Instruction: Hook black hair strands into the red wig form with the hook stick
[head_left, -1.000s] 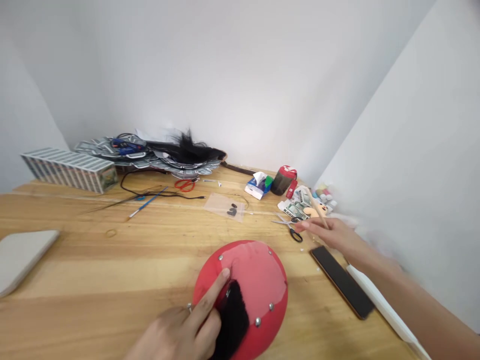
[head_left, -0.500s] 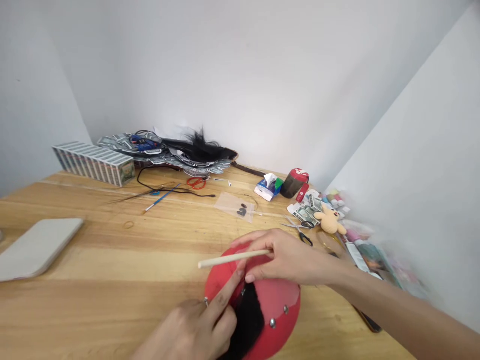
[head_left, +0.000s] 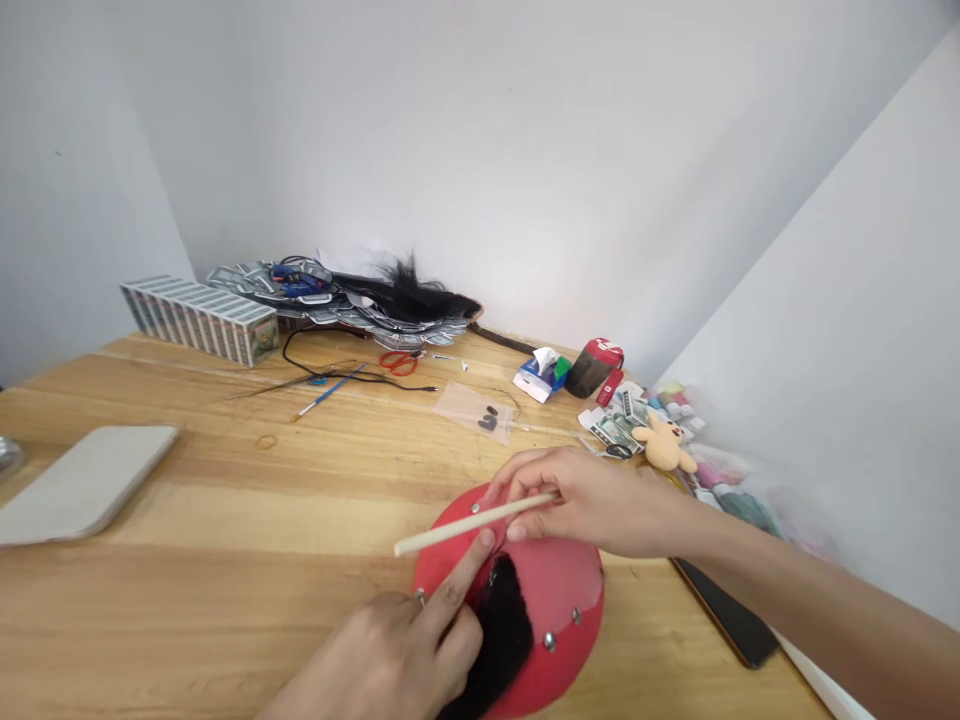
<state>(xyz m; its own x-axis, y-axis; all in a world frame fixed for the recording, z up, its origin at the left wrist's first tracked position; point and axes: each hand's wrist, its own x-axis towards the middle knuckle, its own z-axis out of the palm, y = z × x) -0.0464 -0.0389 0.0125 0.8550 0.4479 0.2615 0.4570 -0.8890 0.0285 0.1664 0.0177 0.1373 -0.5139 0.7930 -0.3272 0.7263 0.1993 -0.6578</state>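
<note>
A round red piece [head_left: 559, 590] with silver studs near its edge lies on the wooden table, and a black furry strip [head_left: 499, 640] covers part of it. My left hand [head_left: 401, 640] rests on its left side, index finger pressed to the red surface and the other fingers curled. From the right, my right hand [head_left: 581, 505] reaches over the top of the piece, closed round a pale thin stick [head_left: 465, 523] that points left. Its thumb and fingertips touch the red surface beside my left index fingertip.
Behind lie a plastic bag [head_left: 469, 410] with black pieces, red scissors [head_left: 399, 363], a cable and a brush [head_left: 330, 392]. A white pad [head_left: 86, 480] is left; a phone [head_left: 727, 610], plush toy [head_left: 664, 443] and tissue pack [head_left: 541, 374] are right.
My right hand has shifted slightly up and right from my left fingertip, and the stick now slants more. A stud near the top of the red piece has come into view.
</note>
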